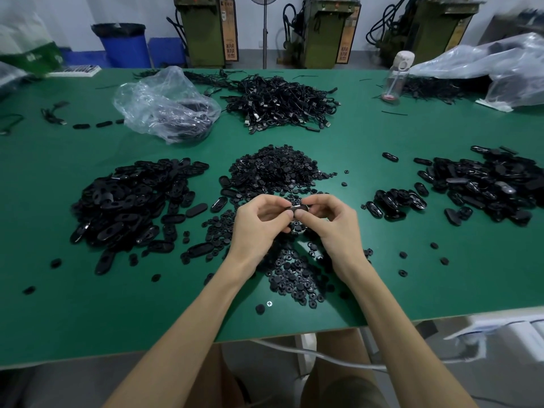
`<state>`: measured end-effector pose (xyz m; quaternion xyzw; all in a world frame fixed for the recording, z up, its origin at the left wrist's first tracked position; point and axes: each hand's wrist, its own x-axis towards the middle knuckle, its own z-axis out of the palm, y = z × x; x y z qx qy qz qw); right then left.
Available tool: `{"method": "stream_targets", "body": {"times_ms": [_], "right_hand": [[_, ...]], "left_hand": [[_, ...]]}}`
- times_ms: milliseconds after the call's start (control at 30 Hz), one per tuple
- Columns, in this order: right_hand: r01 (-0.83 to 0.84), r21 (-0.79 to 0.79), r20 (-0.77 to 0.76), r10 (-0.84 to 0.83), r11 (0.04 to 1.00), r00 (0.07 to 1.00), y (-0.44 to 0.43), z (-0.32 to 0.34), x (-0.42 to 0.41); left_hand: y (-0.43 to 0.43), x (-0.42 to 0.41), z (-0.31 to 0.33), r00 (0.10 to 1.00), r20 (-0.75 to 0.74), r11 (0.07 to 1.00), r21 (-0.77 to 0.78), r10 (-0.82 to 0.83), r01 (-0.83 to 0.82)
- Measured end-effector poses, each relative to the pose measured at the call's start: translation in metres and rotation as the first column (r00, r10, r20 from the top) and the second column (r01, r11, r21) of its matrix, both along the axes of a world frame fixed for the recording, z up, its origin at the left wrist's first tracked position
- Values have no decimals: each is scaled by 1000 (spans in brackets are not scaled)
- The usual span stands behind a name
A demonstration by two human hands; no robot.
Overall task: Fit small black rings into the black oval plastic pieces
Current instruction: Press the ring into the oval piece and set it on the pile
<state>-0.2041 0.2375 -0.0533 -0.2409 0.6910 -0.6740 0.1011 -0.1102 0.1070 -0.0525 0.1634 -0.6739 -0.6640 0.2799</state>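
**Oval Piece Held Above the Rings**

The left hand [259,222] and the right hand [332,222] meet above the green surface [382,275] — both pinch one black oval piece [297,208] between thumb and fingertips. Loose small black rings [273,169] lie heaped behind and beneath the hands. A left oval heap [129,201] and a right oval heap [485,187] flank them.

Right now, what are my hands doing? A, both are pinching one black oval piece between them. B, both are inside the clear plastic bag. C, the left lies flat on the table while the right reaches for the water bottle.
A: the left hand and the right hand meet above the scattered small rings, their fingertips pinching one black oval piece between them.
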Motion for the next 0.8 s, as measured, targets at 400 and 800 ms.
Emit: {"method": "stream_targets", "body": {"times_ms": [400,800], "right_hand": [[-96,-143,133,115,985,984,4,4,1],[-141,-158,173,168,977,970,6,3,1]], "left_hand": [[2,-1,2,999,23,999,-31,-29,30],[3,3,4,999,27,999,-33,-27,28]]}}
